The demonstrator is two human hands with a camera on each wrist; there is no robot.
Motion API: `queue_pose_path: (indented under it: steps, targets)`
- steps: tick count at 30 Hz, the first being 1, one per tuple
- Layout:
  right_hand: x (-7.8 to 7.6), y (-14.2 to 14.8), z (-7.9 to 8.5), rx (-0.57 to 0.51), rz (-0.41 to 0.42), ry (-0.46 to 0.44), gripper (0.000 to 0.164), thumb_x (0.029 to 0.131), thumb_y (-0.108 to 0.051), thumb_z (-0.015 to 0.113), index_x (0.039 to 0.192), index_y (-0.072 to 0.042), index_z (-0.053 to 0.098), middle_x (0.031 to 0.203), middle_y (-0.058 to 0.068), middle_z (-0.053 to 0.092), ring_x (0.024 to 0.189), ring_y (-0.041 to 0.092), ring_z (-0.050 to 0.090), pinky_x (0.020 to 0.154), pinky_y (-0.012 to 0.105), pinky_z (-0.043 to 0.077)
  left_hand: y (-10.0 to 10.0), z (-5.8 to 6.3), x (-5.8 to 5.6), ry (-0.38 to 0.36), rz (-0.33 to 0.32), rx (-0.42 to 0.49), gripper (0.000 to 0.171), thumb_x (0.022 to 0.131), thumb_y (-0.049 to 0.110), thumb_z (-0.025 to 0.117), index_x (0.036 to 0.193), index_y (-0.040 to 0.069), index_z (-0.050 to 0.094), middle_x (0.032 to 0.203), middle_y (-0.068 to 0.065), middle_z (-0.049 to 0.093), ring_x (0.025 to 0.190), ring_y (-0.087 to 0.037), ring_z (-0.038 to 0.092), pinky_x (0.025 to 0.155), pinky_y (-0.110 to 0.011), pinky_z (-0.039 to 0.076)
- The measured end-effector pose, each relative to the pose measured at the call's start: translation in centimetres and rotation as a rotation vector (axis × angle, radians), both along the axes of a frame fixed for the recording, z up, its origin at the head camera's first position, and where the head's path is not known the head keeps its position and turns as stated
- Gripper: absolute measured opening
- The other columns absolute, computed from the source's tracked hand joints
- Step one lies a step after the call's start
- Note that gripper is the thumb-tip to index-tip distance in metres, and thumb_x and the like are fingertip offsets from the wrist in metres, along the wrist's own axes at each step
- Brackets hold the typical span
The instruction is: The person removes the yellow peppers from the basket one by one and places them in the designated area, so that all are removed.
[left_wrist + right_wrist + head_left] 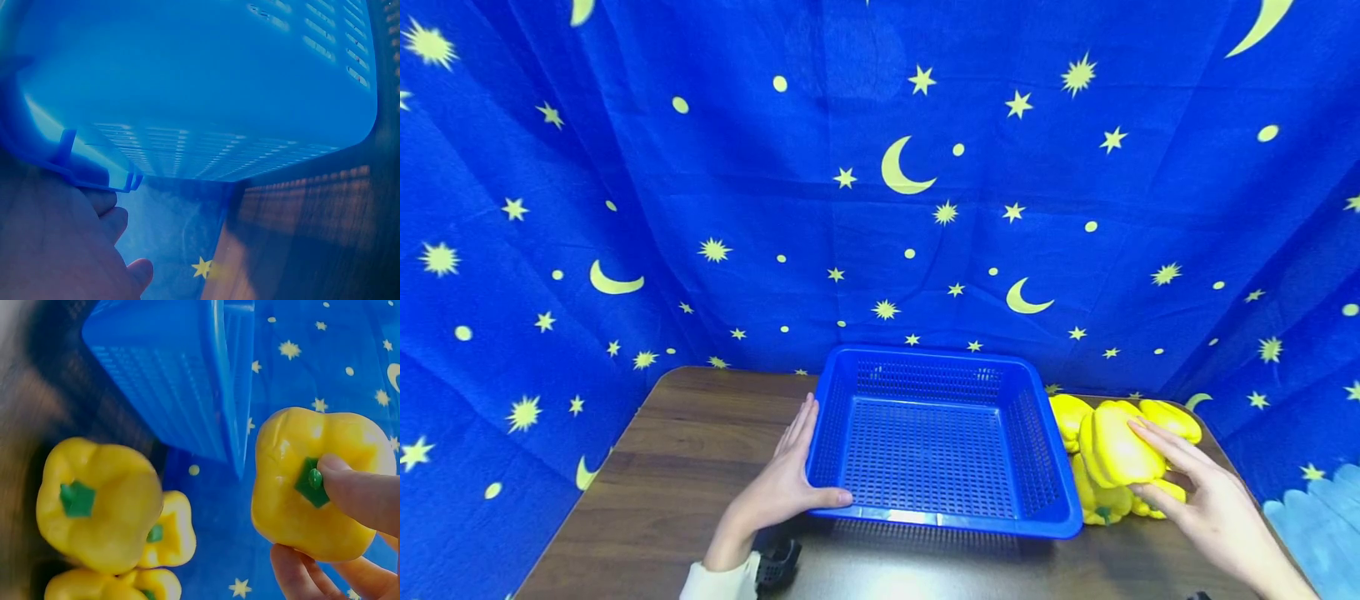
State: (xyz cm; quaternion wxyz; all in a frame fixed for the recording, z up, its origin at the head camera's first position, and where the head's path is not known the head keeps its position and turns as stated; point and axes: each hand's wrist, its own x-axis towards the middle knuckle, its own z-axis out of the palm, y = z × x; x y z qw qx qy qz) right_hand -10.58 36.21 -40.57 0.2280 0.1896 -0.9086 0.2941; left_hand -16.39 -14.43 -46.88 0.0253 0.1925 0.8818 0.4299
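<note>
A blue plastic basket (940, 521) with slotted walls stands on the table, its inside bare. My left hand (786, 479) holds its near left corner, thumb over the front rim and fingers along the outside of the left wall. In the left wrist view those fingers (115, 222) lie just under the basket's rim (100, 184). On the right, my right hand (1210, 500) grips a yellow bell pepper (1120, 446). The right wrist view shows its thumb beside the green stem of this pepper (281, 512), with other fingers beneath. Several more yellow bell peppers (100, 500) lie beside the basket.
The brown wooden table (700, 442) reaches back to a blue cloth (760, 208) printed with yellow stars and moons. A dark strap (778, 562) sits at my left wrist. Light-blue scalloped fabric (1318, 517) shows at the right edge.
</note>
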Motion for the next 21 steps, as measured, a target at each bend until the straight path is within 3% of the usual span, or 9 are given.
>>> queue_pose_path:
  steps: [14,21]
  targets:
    - [0.8,3.8,-1.9,-0.09,-0.093,-0.04,0.076,0.074,0.017,0.079,0.144,-0.003,0.054,0.143,-0.033,0.039,0.116,-0.023,0.043,0.084,-0.002,0.04,0.1,0.0,0.0,0.002,0.003,0.005,0.135,0.069,0.045,0.09,0.16,-0.001,0.002,0.167,-0.02,-0.005,0.151,-0.045,0.0,0.116,-0.068,0.005]
    - [0.5,5.9,-2.7,-0.119,-0.054,-0.022,0.077,0.073,0.025,0.073,0.144,0.004,0.05,0.148,-0.028,0.04,0.122,-0.02,0.042,0.089,-0.002,0.038,0.1,0.0,-0.1,0.001,-0.002,0.009,0.135,0.069,0.046,0.09,0.16,-0.001,0.001,0.168,-0.018,-0.006,0.152,-0.044,-0.002,0.116,-0.068,0.005]
